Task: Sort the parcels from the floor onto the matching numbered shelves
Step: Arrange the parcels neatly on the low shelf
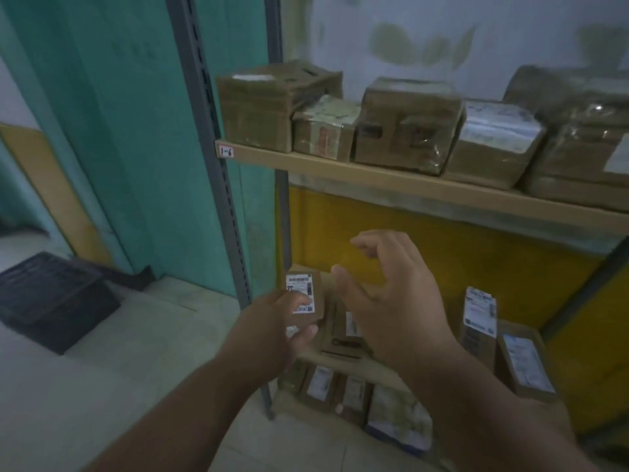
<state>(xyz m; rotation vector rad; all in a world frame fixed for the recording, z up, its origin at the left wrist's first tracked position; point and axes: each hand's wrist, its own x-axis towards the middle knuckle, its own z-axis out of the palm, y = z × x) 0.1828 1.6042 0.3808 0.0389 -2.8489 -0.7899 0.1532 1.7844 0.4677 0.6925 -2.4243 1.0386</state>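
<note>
Head view, small brown parcel (304, 298) gripped in left hand (272, 321), below the shelf tagged 1-6 (374, 177), white label facing up, long axis upright, right hand (384, 287) beside it, fingers spread, holding nothing, open yellow-backed gap beneath that shelf's front edge.

parcel storeroom: numbered shelf (408, 183), taped parcels (405, 124)

— How is the light?
— Dim and flat, with a greenish-grey cast; no source shows, and shadows are weak.
— Any glare?
— Soft sheen on the plastic-wrapped parcels (490, 131) of the upper shelf (408, 183).
— Sharpness?
— Soft overall. The right hand (391, 287) is smeared by motion; the shelf tag (227, 151) is barely legible.
— Edges?
— Wide-angle bending: the grey upright (218, 165) bows, and the corners darken.
</note>
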